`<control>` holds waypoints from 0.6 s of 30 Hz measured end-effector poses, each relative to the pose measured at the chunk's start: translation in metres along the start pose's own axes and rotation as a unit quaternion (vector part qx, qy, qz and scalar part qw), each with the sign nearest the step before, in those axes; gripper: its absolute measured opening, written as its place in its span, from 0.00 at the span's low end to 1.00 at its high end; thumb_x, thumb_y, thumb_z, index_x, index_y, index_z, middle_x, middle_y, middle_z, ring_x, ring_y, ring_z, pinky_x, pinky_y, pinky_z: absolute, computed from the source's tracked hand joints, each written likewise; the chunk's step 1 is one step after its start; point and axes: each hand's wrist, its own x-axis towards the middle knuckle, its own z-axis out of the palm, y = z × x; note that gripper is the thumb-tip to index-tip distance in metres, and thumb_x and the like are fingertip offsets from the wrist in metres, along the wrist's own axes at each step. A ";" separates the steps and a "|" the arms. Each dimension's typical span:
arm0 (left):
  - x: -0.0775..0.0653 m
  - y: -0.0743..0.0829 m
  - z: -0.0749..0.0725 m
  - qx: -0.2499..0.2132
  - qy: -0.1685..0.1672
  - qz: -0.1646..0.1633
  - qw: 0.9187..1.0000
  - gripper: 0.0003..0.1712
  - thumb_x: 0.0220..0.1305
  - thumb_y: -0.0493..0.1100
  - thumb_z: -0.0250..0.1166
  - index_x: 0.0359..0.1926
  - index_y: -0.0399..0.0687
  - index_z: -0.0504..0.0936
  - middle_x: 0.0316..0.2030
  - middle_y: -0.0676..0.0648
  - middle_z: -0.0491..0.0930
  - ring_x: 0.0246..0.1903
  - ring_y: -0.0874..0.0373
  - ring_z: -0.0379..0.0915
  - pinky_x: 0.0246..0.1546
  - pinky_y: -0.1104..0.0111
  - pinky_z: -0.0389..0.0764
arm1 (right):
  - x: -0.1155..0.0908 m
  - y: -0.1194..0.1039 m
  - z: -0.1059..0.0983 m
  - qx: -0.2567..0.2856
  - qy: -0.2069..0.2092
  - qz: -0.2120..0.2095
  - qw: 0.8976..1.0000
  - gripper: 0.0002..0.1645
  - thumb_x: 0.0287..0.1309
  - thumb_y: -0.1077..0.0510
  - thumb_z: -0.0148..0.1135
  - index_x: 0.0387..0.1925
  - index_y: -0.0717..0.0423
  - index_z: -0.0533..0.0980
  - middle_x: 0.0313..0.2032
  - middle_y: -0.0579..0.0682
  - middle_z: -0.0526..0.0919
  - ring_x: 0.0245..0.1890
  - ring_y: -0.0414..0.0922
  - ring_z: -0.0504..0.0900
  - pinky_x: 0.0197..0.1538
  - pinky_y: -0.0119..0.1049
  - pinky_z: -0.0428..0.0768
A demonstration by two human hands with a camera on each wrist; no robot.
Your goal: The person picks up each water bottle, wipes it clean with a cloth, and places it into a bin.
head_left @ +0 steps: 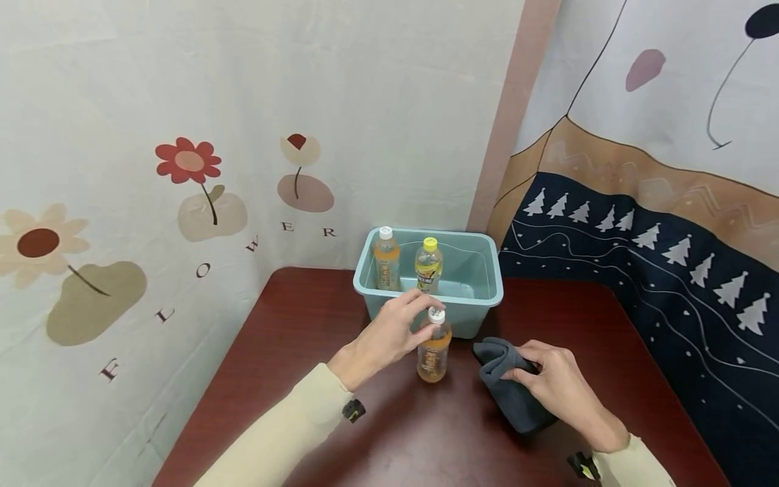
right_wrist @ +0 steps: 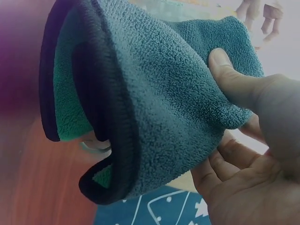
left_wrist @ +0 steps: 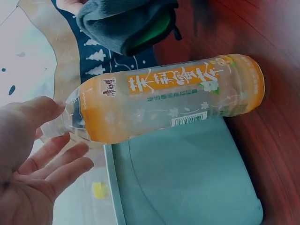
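Observation:
My left hand (head_left: 398, 326) pinches the white cap of a tea bottle (head_left: 433, 355) with an orange label. The bottle stands on the table in front of the blue-green bin (head_left: 481, 312); in the left wrist view the thumb and a finger meet at its cap (left_wrist: 54, 127). To the right, my right hand (head_left: 562, 385) grips a folded dark grey cloth (head_left: 517, 399) between thumb and fingers. The right wrist view shows the cloth (right_wrist: 164, 93) draped, its dark hem and a green inner side in sight. The cloth's lower end is close to the tabletop; whether it touches cannot be told.
Inside the bin stand a white-capped tea bottle (head_left: 387, 264) and a yellow-capped bottle (head_left: 429, 264). The dark red table (head_left: 304, 325) meets a printed curtain (head_left: 243, 101) at the back, and another navy printed part (head_left: 608, 250) hangs along the right side.

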 end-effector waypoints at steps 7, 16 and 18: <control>-0.011 -0.007 -0.012 -0.006 0.003 -0.025 1.000 0.19 0.72 0.34 0.83 0.58 0.41 0.86 0.50 0.42 0.85 0.44 0.51 0.90 0.47 0.63 0.96 | 0.014 -0.012 0.008 0.015 0.001 -0.013 1.000 0.19 0.60 0.61 0.91 0.49 0.38 0.96 0.41 0.35 0.91 0.39 0.30 0.87 0.44 0.30 0.90; -0.021 -0.009 -0.023 -0.026 0.013 -0.036 0.999 0.19 0.67 0.40 0.88 0.53 0.44 0.89 0.47 0.46 0.87 0.47 0.54 0.91 0.47 0.66 0.96 | 0.044 -0.038 0.026 0.044 0.008 -0.042 0.998 0.18 0.62 0.61 0.90 0.49 0.39 0.95 0.42 0.37 0.92 0.40 0.33 0.88 0.46 0.33 0.92; -0.023 -0.009 -0.025 -0.029 0.022 -0.039 0.999 0.20 0.63 0.42 0.89 0.51 0.46 0.91 0.47 0.47 0.89 0.47 0.54 0.93 0.48 0.66 0.96 | 0.051 -0.045 0.030 0.053 0.004 -0.048 0.997 0.17 0.63 0.61 0.90 0.50 0.39 0.95 0.43 0.37 0.92 0.42 0.34 0.89 0.47 0.33 0.93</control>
